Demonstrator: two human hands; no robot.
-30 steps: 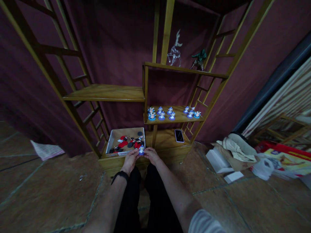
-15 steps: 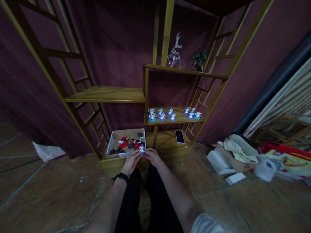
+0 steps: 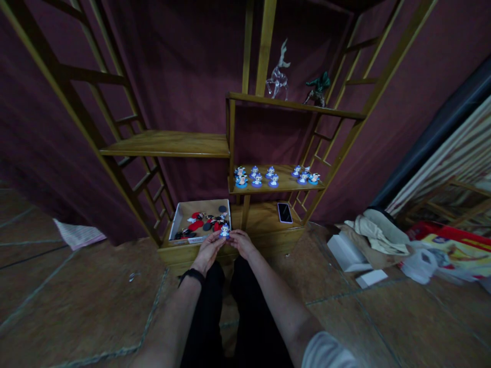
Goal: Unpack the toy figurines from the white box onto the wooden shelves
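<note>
My left hand and my right hand meet in front of the lowest shelf, both pinched on a small blue and white figurine held between their fingertips. Just behind it lies an open cardboard box with several red and black pieces inside. Several matching blue figurines stand in two groups on the small shelf above. A black band circles my left wrist.
A phone lies on the bottom shelf board. A glass deer and a green figure stand on the upper shelf. White boxes, cloth and bags crowd the floor at right. A paper lies at left.
Both hands have stayed together on the figurine and shifted slightly up toward the box. The view has tilted a little.
</note>
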